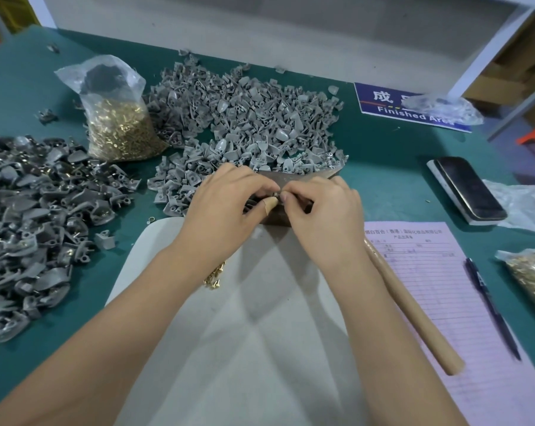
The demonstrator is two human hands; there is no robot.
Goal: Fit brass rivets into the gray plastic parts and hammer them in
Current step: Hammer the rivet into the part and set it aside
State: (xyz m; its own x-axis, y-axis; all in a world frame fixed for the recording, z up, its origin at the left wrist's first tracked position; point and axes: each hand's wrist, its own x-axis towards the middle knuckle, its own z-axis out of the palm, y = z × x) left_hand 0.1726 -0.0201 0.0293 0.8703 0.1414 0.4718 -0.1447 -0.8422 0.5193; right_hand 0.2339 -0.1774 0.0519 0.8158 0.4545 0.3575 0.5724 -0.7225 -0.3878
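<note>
Brass rivets (123, 133) in plastic bag (106, 78)

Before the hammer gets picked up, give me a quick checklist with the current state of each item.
1. Part held: the left hand and right hand pinch a small gray part between them. Ok.
2. Rivet seated in that part: hidden by the fingers. Cannot tell.
3. Part resting on the dark block: the hands cover the contact. Cannot tell.
4. Hammer handle near the right hand: lies on the pink form. Ok.
5. Right hand free to take the hammer: busy pinching the part. Not ok.
6. Loose rivets on the white mat: a few beside the left forearm. Ok.
</note>
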